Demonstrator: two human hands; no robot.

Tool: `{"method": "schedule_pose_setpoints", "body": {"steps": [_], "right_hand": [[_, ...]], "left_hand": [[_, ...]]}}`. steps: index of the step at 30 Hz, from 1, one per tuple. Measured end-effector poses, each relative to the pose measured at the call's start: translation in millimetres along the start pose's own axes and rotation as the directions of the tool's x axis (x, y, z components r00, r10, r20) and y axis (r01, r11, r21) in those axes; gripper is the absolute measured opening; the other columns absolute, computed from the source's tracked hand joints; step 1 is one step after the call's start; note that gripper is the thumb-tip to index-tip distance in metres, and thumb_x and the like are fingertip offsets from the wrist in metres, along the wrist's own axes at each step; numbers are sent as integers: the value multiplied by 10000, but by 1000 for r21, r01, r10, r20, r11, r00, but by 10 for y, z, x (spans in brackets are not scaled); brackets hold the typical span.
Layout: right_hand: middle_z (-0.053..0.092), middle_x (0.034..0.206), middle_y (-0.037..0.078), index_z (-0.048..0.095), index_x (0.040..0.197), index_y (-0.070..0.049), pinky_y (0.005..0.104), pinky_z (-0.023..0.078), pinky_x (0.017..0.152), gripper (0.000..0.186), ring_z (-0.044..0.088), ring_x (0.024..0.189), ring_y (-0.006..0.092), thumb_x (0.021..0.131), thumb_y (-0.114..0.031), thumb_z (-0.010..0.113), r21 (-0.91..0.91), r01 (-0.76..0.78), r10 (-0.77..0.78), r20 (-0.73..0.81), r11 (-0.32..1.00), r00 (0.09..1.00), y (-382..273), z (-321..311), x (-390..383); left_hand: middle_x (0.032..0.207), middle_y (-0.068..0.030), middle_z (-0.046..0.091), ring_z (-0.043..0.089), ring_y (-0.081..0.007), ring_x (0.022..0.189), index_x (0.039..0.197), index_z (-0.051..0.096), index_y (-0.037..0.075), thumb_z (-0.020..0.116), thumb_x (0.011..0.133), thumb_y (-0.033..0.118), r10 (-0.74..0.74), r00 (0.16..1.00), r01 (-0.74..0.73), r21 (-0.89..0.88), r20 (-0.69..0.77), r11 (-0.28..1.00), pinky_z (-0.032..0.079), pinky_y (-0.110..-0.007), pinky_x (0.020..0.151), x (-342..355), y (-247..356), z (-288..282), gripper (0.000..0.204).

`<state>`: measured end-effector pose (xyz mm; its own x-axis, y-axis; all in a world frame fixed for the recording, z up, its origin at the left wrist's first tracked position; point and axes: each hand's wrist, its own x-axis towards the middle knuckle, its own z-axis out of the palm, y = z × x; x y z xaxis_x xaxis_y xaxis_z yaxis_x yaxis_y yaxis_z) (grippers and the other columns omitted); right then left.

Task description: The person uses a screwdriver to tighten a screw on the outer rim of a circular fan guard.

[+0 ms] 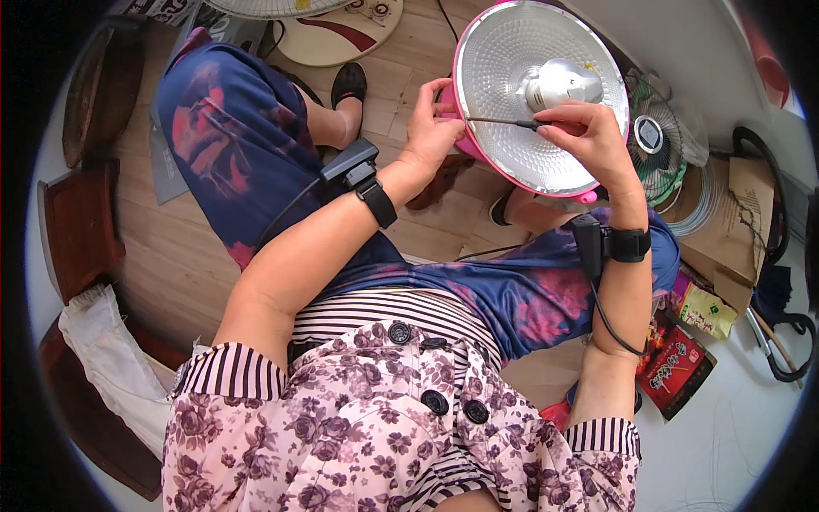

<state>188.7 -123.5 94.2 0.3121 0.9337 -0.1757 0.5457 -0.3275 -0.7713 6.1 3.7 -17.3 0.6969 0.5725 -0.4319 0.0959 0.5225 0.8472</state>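
Two hands at a shiny pink heater

The heater (pixel 503 85) is big and round, like a bowl tipped toward the person. It is in front of the person, by the knees, with a hand at its left edge and a hand over its front. Its inside is silver and bumpy and shines brightly. A pink rim (pixel 476 152) goes around it, and a smooth silver lump (pixel 567 83) sticks out near the middle.

The very top of the heater is cut off. Its back is hidden, and so is whatever holds it up. The tip of the thin tool (pixel 503 122) is hard to see, because it ends right by the left thumb at the heater's left edge.

The left hand (pixel 429 132) is curled around the heater's left edge. Some of its fingers are hidden by the rim. The right hand (pixel 593 141) is over the lower right part of the silver bowl. Its thumb and fingers are close together, pinching the dark handle of the thin tool. The tool lies sideways across the heater's front.

A fan (pixel 653 132) is just right of the heater. A cardboard box (pixel 725 230) is farther right and lower down.
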Motion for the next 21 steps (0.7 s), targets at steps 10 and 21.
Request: {"method": "schedule_pose_setpoints", "body": {"steps": [10,21], "right_hand": [[690,814,117,707,915,23,244,524,677,183,656,716,140,755,-64,715,-48,-5,3,-35,999,999,32,-60,0],[679,765,113,709,913,22,259,522,653,175,652,688,137,753,-50,707,-31,-7,6,-25,999,1000,17,8,21]], "left_hand": [[1167,-137,482,597,-163,914,1319,405,119,561,806,-66,123,992,-123,103,6,987,537,-269,732,2,-91,-10,567],[988,-50,511,572,-114,741,1124,588,95,587,793,-59,192,981,-188,89,-32,978,514,-233,638,58,-199,1,365]]}}
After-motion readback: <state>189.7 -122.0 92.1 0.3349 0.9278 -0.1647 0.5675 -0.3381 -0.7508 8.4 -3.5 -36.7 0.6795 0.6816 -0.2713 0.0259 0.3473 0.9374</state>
